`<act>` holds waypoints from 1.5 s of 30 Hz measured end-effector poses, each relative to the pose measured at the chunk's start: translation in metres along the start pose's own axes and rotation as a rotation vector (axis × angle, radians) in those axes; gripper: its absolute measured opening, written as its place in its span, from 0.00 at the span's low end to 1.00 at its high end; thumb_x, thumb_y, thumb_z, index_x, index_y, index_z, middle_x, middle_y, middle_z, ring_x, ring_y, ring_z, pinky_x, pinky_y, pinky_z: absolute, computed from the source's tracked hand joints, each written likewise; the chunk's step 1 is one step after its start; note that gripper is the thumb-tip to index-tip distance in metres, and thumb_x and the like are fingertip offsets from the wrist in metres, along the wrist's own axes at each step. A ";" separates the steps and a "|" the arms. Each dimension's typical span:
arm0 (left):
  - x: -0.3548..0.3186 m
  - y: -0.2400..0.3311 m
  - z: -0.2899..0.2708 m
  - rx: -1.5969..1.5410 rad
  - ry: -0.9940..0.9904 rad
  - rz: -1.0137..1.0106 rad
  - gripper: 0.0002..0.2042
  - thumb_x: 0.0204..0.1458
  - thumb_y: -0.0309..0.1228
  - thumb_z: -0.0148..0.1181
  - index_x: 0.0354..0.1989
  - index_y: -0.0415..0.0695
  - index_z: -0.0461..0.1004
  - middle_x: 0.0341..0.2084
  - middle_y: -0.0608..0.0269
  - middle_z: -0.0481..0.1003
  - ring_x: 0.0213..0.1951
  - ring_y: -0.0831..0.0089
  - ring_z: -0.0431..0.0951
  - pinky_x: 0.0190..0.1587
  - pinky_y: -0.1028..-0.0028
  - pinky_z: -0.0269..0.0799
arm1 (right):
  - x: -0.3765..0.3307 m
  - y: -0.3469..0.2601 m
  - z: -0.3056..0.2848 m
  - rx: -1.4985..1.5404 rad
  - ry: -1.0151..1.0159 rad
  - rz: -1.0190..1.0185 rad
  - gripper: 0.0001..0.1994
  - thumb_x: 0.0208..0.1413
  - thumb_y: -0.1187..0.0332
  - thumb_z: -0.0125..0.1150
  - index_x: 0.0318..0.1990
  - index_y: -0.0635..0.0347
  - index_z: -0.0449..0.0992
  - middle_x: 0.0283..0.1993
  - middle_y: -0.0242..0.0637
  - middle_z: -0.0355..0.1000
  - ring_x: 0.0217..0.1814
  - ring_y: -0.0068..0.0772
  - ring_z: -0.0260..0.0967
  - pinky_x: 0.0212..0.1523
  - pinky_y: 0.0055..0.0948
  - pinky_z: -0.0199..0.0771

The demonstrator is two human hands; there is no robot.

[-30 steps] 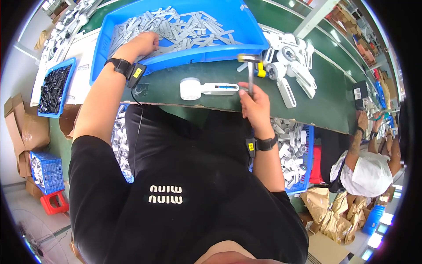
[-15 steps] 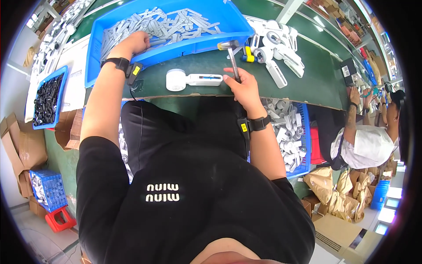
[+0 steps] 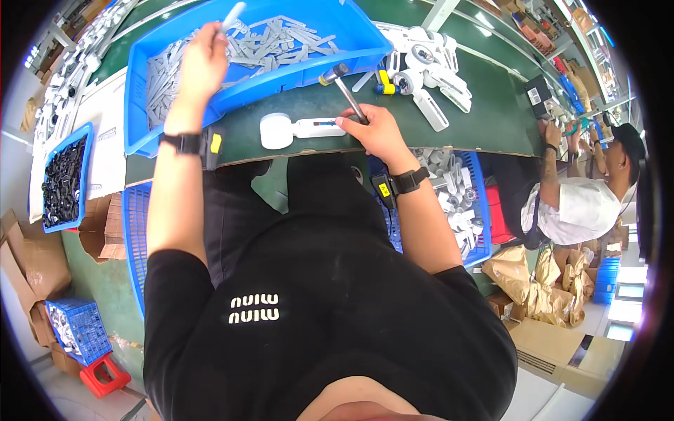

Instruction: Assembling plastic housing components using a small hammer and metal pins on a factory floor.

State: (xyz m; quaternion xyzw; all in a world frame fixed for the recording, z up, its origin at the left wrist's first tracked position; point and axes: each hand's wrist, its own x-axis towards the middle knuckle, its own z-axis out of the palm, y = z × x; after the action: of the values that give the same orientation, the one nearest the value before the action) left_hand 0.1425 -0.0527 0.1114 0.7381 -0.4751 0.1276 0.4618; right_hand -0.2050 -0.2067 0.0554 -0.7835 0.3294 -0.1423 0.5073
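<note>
Raised over the big blue bin (image 3: 246,94), my left hand (image 3: 203,63) is closed on a light grey plastic strip (image 3: 234,15) that points up and away. Many similar grey strips (image 3: 288,41) lie loose in that bin. My right hand (image 3: 377,133) grips a hammer (image 3: 352,100), its head tilted up to the left. The thumb of that hand is at the right end of a white plastic part (image 3: 317,128), which lies on the green table with its round end to the left and a long slot along its handle.
White slotted parts (image 3: 430,84) are heaped right of the bin, beside a yellow and blue tool (image 3: 386,83). A blue tray of black pieces (image 3: 67,179) stands at left. Below the table edge sits a blue crate of white parts (image 3: 467,203). A co-worker (image 3: 583,221) works at right.
My left hand has come up out of the strips and now holds one. The right hand stays by the white part, with the hammer tilted further left.
</note>
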 end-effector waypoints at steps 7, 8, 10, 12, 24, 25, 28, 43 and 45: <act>-0.108 0.126 0.042 -0.141 -0.285 0.351 0.11 0.53 0.23 0.69 0.27 0.39 0.69 0.27 0.50 0.73 0.36 0.42 0.75 0.44 0.51 0.70 | 0.009 -0.003 0.001 0.046 -0.037 0.076 0.18 0.60 0.53 0.78 0.39 0.60 0.85 0.24 0.23 0.69 0.22 0.17 0.66 0.18 0.27 0.70; -0.116 0.132 0.045 -0.045 -0.287 0.355 0.09 0.52 0.24 0.70 0.31 0.40 0.72 0.31 0.53 0.77 0.41 0.47 0.78 0.49 0.52 0.71 | 0.010 -0.003 0.001 0.044 -0.040 0.078 0.18 0.60 0.53 0.78 0.39 0.60 0.85 0.24 0.23 0.69 0.22 0.17 0.66 0.18 0.27 0.70; -0.125 0.133 0.056 -0.136 -0.219 0.377 0.10 0.51 0.24 0.71 0.36 0.41 0.74 0.37 0.54 0.80 0.46 0.49 0.80 0.51 0.54 0.72 | 0.011 -0.004 0.000 0.067 -0.047 0.121 0.17 0.60 0.53 0.78 0.39 0.59 0.85 0.25 0.23 0.69 0.23 0.17 0.67 0.19 0.27 0.70; -0.128 0.129 0.060 -0.130 -0.252 0.400 0.11 0.51 0.23 0.72 0.38 0.41 0.75 0.39 0.55 0.81 0.47 0.50 0.81 0.52 0.54 0.73 | 0.012 -0.004 -0.003 0.092 -0.071 0.118 0.17 0.60 0.54 0.78 0.39 0.59 0.84 0.25 0.23 0.70 0.23 0.17 0.67 0.19 0.26 0.71; -0.140 0.114 0.081 -0.048 -0.211 0.429 0.11 0.47 0.20 0.68 0.38 0.42 0.74 0.41 0.63 0.83 0.43 0.58 0.83 0.42 0.60 0.80 | 0.003 -0.011 -0.001 0.057 -0.062 0.101 0.11 0.64 0.60 0.75 0.40 0.57 0.84 0.26 0.19 0.69 0.25 0.12 0.64 0.20 0.21 0.63; -0.142 0.114 0.082 -0.016 -0.203 0.446 0.09 0.48 0.22 0.65 0.38 0.42 0.75 0.39 0.63 0.82 0.42 0.60 0.82 0.43 0.62 0.80 | 0.002 -0.010 -0.001 0.059 -0.066 0.103 0.11 0.64 0.60 0.75 0.40 0.57 0.84 0.26 0.19 0.69 0.25 0.12 0.64 0.20 0.21 0.63; -0.143 0.110 0.085 0.019 -0.183 0.498 0.09 0.47 0.23 0.65 0.37 0.43 0.75 0.38 0.65 0.81 0.40 0.62 0.81 0.42 0.63 0.80 | 0.001 -0.016 0.000 0.058 -0.044 0.124 0.11 0.64 0.60 0.76 0.41 0.58 0.84 0.26 0.18 0.69 0.25 0.12 0.64 0.20 0.20 0.62; -0.136 0.127 0.069 -0.076 -0.274 0.301 0.15 0.49 0.24 0.69 0.43 0.41 0.71 0.42 0.52 0.76 0.47 0.52 0.78 0.51 0.54 0.75 | -0.011 0.015 -0.004 0.293 -0.018 -0.080 0.13 0.66 0.67 0.72 0.56 0.57 0.87 0.25 0.16 0.68 0.23 0.09 0.61 0.23 0.18 0.60; -0.131 0.132 0.059 -0.030 -0.273 0.290 0.16 0.49 0.24 0.70 0.44 0.40 0.70 0.43 0.50 0.76 0.48 0.50 0.77 0.56 0.50 0.72 | -0.014 0.017 -0.007 0.489 0.007 -0.096 0.15 0.69 0.66 0.69 0.58 0.62 0.85 0.27 0.21 0.72 0.22 0.09 0.60 0.23 0.18 0.60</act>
State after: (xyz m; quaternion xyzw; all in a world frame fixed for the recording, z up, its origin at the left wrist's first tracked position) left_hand -0.0477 -0.0396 0.0715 0.6654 -0.6363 0.0843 0.3810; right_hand -0.2254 -0.2067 0.0449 -0.6517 0.2495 -0.2443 0.6733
